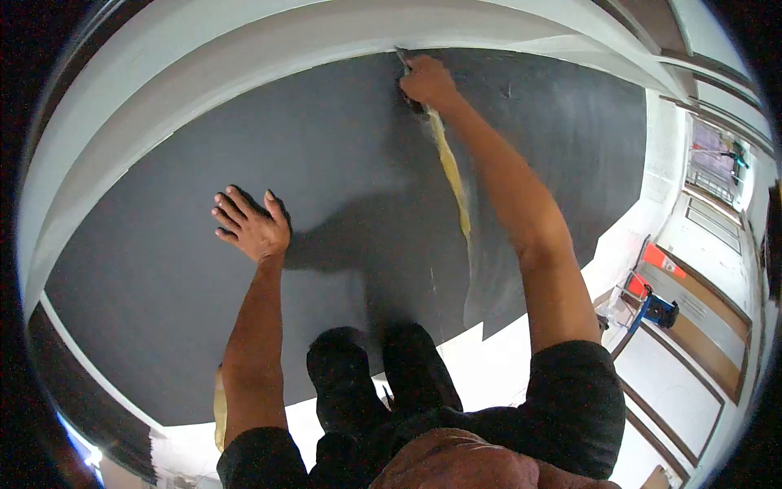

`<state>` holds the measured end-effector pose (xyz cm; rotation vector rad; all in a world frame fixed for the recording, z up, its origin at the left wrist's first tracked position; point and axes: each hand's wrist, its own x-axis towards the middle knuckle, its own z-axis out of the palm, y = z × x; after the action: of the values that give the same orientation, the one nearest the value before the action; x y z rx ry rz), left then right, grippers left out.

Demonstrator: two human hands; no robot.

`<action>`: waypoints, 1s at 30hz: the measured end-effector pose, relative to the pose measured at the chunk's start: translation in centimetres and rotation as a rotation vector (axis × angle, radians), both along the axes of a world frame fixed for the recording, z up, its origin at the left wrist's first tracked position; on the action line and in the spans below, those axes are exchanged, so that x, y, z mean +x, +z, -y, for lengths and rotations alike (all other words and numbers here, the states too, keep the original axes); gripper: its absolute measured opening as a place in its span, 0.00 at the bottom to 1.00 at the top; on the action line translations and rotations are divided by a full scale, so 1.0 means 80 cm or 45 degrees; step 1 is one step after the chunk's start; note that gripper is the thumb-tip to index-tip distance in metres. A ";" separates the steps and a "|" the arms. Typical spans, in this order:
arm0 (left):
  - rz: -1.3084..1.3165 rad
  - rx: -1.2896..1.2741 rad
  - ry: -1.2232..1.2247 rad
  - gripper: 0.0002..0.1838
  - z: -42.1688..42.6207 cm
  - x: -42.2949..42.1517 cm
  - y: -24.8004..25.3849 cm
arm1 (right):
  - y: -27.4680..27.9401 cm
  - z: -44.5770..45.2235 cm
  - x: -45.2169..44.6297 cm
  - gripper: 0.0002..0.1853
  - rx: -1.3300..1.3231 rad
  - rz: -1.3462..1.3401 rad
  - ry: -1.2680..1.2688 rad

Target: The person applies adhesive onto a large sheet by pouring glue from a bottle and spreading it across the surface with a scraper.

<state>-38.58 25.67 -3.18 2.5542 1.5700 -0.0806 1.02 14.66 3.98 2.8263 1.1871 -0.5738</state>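
My left hand lies flat on the dark grey sheet, its fingers spread and holding nothing. At the far edge of the sheet, my right hand is closed round a small dark tool, partly hidden by the fingers, whose tip points to the pale border. A yellowish strip runs from just below my right hand towards me, along a seam in the sheet. The sheet's near edge has a notch right of my knees.
A pale curved ledge borders the far side of the sheet. At the right are white walls, brown-framed panels, an orange object and a blue item. My dark-clothed knees are at the sheet's near edge.
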 end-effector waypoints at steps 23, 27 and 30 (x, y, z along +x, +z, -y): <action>0.031 -0.114 0.035 0.45 -0.002 -0.002 0.006 | -0.007 -0.037 -0.104 0.28 0.084 0.421 0.544; 0.074 -0.091 0.022 0.45 -0.002 -0.006 0.000 | 0.019 0.014 -0.044 0.31 -0.263 0.282 0.513; 0.076 -0.100 0.025 0.45 -0.002 -0.003 0.005 | -0.018 0.046 0.007 0.32 -0.131 0.511 0.494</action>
<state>-38.83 25.79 -2.76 2.4575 1.5387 -0.0621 1.61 11.01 2.56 2.3696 1.4999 -0.0404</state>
